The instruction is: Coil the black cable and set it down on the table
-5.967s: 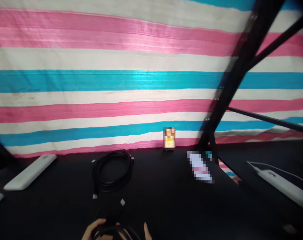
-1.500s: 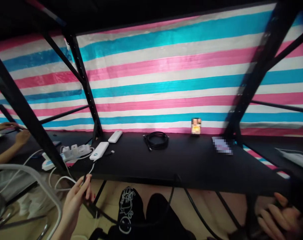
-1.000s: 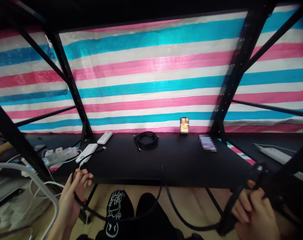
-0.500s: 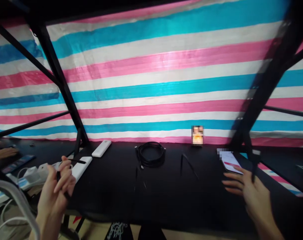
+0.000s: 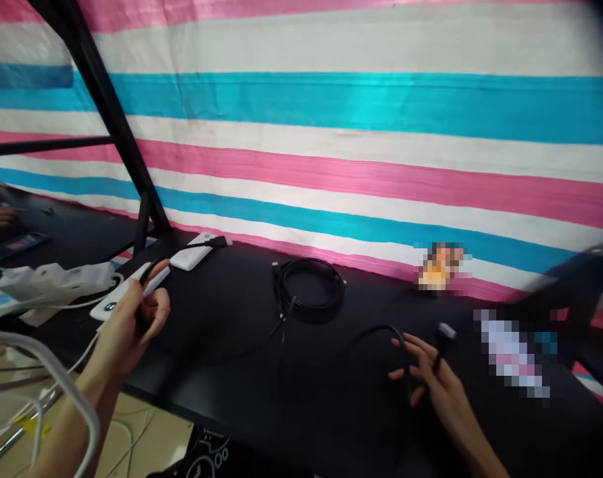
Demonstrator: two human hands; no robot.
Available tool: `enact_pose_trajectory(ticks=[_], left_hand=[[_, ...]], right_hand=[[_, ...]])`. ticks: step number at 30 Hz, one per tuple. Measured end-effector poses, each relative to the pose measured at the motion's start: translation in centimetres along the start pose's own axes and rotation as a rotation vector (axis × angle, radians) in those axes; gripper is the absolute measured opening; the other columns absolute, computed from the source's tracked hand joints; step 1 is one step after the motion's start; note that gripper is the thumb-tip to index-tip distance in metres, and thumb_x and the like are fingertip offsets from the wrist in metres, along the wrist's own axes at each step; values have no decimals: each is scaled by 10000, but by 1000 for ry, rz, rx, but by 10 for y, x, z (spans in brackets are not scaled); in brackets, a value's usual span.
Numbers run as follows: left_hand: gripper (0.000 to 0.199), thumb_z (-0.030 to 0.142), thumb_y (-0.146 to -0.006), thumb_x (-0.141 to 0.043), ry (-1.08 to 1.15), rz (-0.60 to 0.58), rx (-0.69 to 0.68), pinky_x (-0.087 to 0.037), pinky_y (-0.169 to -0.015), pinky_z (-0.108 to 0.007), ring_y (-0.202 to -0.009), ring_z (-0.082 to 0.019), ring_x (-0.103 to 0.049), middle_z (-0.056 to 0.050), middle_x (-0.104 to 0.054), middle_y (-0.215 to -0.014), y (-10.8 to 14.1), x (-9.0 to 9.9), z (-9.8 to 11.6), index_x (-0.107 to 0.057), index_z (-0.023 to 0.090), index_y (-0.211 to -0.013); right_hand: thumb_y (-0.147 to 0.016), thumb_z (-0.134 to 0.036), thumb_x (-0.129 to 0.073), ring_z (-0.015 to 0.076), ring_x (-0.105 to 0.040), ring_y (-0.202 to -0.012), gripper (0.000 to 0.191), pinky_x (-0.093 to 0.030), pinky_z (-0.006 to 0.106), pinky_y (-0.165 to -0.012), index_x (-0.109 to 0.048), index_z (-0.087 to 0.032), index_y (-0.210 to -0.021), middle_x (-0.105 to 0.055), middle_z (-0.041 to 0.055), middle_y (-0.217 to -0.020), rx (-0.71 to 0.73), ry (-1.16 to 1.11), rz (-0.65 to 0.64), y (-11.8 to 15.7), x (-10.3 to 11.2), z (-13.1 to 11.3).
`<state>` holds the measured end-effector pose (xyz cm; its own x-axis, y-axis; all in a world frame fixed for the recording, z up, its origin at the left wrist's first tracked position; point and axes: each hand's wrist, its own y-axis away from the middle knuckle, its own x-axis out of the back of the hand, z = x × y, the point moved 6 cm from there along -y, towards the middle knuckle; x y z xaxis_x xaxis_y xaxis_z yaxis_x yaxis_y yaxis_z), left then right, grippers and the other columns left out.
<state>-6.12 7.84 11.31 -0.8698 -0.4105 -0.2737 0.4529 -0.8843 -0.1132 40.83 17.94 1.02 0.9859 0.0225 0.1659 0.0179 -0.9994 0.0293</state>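
Note:
My left hand [image 5: 136, 315], at the left above the table's front part, is closed around a black cable [image 5: 186, 247]. The cable's flat plug [image 5: 219, 242] sticks out to the right, over a white power bank. At the right, my right hand [image 5: 433, 372] has spread, slightly bent fingers with black cable running between them. A plug with a pale metal tip [image 5: 447, 331] stands up from this hand, and a bend of cable [image 5: 388, 328] arches to its left. Between both hands a coiled black cable [image 5: 314, 307] lies on the table, its ends loose.
Two white power banks [image 5: 184, 259] lie at the left rear, near a white power strip [image 5: 47, 282] with several plugs. A blurred phone-like object [image 5: 513, 355] lies at right. A striped sheet [image 5: 331, 159] backs the black table [image 5: 221, 378]. Another person's hand [image 5: 0, 216] shows far left.
The view has turned and come nearer the table. My left hand has reached forward, its plug now over the power bank. My right hand has moved left, away from the phone, with the cable.

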Motion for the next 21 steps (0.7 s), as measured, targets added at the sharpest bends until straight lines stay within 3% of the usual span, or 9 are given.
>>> enact_pose_trajectory(ticks=[3,6,9,12,16,18,21], left_hand=[[403,337,-926,-289,17,43,-13,-260,-335,-101,-320,-11,-290,22,-475,-602,-7,9,-14,-488,216,-1254],[363,381,-898,-380,58,90,-4,-278,-332,-123,-358,-14,-303,9,-498,-714,-13,22,-26,-524,249,-1204],[375,447,-849,-484,67,134,27,-303,-342,-133,-389,-18,-313,3,-506,-767,-14,27,-37,-546,251,-1162],[398,491,-810,-538,120,155,98,-311,-344,-127,-409,-19,-316,7,-511,-791,-7,15,-53,-553,258,-1133],[454,515,-780,-566,187,46,325,-276,-296,-131,-511,-83,-449,-13,-514,-809,15,-22,-85,-526,256,-1151],[465,512,-794,-544,207,-19,421,-340,-328,-147,-599,-121,-519,-31,-527,-832,24,-36,-99,-512,235,-1166],[447,477,-817,-533,230,1,440,-484,-514,-178,-764,-153,-589,-52,-564,-903,26,-35,-104,-515,211,-1174]], right_hand=[[-800,-556,-521,177,-624,-601,642,-436,223,-298,-397,-208,-1325,-592,158,-1144,-5,7,-148,-12,-38,-4],[-823,-508,-515,91,-499,-410,645,-355,181,-268,-346,-221,-1375,-659,124,-982,-16,-6,-302,-17,-70,-7],[-790,-413,-600,40,-441,-379,599,-367,186,-298,-409,-266,-1337,-599,135,-1169,41,6,-384,-17,-95,-16],[-746,-360,-657,18,-423,-380,527,-377,189,-320,-512,-252,-1242,-541,140,-1263,56,63,-437,-13,-115,-22],[-768,-428,-624,11,-354,-332,385,-282,172,-282,-590,-171,-1053,-649,127,-1069,-2,63,-434,-2,-128,-22],[-804,-482,-563,27,-367,-325,350,-289,179,-295,-595,-145,-894,-682,103,-897,-20,51,-422,2,-128,-23],[-840,-543,-476,81,-443,-351,398,-328,192,-321,-535,-162,-741,-618,30,-602,-5,73,-346,1,-117,-28]])
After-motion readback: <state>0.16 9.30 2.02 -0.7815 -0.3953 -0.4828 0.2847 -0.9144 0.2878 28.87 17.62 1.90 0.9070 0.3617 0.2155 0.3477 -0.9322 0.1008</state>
